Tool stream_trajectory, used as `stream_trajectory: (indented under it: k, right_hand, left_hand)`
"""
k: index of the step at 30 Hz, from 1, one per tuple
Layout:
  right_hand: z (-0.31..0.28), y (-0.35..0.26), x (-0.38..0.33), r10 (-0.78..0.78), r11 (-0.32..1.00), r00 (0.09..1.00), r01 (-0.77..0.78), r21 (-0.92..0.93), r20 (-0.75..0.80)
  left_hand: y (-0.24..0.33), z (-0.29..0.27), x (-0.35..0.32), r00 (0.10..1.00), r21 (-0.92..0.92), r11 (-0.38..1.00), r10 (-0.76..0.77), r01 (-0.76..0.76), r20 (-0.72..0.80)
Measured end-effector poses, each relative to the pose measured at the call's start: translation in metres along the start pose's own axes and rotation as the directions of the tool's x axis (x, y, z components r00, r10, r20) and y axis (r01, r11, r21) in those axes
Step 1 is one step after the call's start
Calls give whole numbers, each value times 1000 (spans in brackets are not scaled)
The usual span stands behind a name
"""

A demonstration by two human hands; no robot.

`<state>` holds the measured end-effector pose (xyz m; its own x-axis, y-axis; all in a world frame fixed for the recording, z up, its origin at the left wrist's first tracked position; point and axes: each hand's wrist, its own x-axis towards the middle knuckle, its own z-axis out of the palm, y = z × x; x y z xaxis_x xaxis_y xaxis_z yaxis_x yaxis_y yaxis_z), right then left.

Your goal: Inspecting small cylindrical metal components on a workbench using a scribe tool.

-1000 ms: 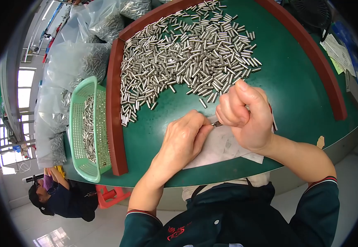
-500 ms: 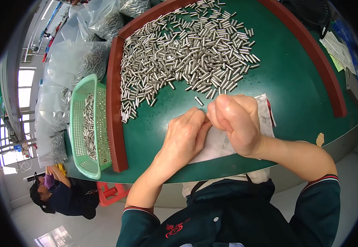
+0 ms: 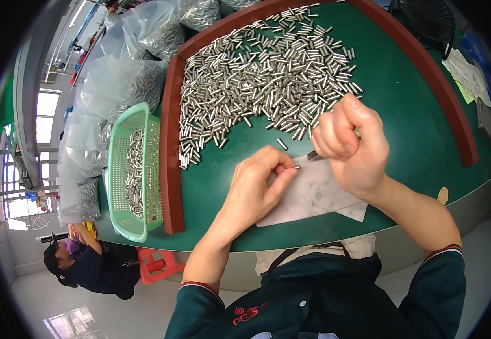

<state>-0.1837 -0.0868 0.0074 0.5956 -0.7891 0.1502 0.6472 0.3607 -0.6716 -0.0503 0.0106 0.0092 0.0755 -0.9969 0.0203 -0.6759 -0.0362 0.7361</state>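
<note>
My left hand [image 3: 259, 183] pinches a small metal cylinder [image 3: 297, 166], its shiny end sticking out past thumb and forefinger. To the right and slightly higher, my right hand [image 3: 354, 144] is closed in a fist round a slim tool with a dark tip [image 3: 312, 155]; the fingers hide the rest of it. The tip and the cylinder are apart. Beneath both hands lies a smudged white cloth or sheet [image 3: 319, 195]. One loose metal cylinder [image 3: 281, 144] rests just beyond my left hand, short of a wide heap of similar cylinders [image 3: 262, 73].
A red-brown rail [image 3: 172, 152] borders the green table [image 3: 392, 113]. Left of it stands a light green basket [image 3: 122, 198] holding cylinders, beside filled clear bags [image 3: 146, 79]. Papers [image 3: 466, 70] lie far right. A person [image 3: 90, 263] and a red stool [image 3: 158, 265] are at lower left.
My right hand has moved right and away from my left, bringing the tool's dark tip and the pinched cylinder into sight. The whole view has shifted slightly.
</note>
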Motion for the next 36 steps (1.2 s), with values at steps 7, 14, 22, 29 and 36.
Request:
stream_trajectory:
  k: [7, 14, 22, 29, 36]
  right_hand:
    - [-2, 6, -4, 68, 997, 997, -67, 36, -28]
    - [-3, 4, -3, 66, 998, 997, -66, 10, -37]
    - [2, 5, -3, 84, 996, 996, -84, 10, -40]
    - [-2, 5, -5, 52, 999, 998, -52, -10, -23]
    - [0, 10, -5, 51, 998, 999, -51, -33, -14]
  left_hand:
    - [-33, -17, 1, 944, -953, 177, -264, 247, 196]
    - [-27, -15, 7, 942, -975, 164, -321, 153, 94]
    - [-22, 4, 11, 962, 185, 982, 84, -36, -259]
    - [-11, 1, 5, 993, 60, 997, -36, 43, -108]
    - [-7, 9, 2, 996, 135, 989, 65, -56, -66]
